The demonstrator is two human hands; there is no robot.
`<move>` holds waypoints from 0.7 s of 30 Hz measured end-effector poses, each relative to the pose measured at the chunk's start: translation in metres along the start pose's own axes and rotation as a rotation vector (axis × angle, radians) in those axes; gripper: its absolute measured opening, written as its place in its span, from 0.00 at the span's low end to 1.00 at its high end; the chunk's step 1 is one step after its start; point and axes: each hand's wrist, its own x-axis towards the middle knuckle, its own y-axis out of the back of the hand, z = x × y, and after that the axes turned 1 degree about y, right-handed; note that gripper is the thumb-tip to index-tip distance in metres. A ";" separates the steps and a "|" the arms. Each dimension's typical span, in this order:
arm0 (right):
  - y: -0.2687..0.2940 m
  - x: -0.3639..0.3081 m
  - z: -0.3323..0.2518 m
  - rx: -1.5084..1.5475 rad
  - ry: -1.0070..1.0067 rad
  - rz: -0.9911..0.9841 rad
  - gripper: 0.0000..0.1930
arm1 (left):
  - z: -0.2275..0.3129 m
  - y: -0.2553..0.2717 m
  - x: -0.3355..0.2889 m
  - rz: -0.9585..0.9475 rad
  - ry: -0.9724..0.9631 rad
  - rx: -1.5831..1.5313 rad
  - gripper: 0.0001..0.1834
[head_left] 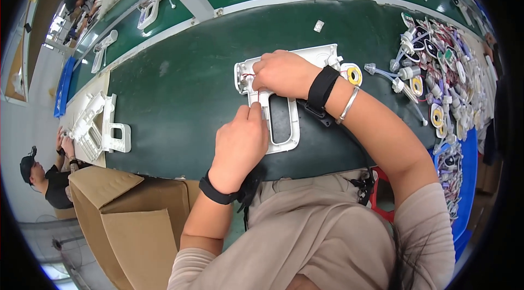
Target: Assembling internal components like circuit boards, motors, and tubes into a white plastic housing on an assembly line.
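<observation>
A white plastic housing half (295, 138) with a looped handle lies open side up on the green mat in front of me. My right hand (286, 74) reaches across its upper part, fingers curled down in a pinch at a thin red wire (248, 75). Just below, my left hand (242, 138) has its fingers together, their tips at the top of the handle where the red wire comes down. What those left fingertips hold is hidden. A white oval part with a yellow ring (354, 75) sits at the housing's right end, beside my right wrist.
Many wired parts with tubes (436, 71) are heaped at the right, above a blue bin (464, 181). White housing pieces (117, 136) lie at the left. An open cardboard box (136, 230) stands below them. A small white piece (319, 26) lies farther back. People work at the far left.
</observation>
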 end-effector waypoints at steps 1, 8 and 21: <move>-0.001 -0.001 -0.002 -0.002 -0.005 -0.004 0.06 | 0.001 -0.002 -0.001 -0.008 -0.002 -0.001 0.13; -0.001 -0.002 -0.005 -0.094 -0.012 -0.032 0.07 | -0.013 -0.019 -0.002 0.168 -0.063 -0.089 0.16; -0.001 -0.007 0.000 -0.251 0.102 -0.085 0.05 | -0.014 -0.015 0.009 0.027 -0.184 -0.016 0.21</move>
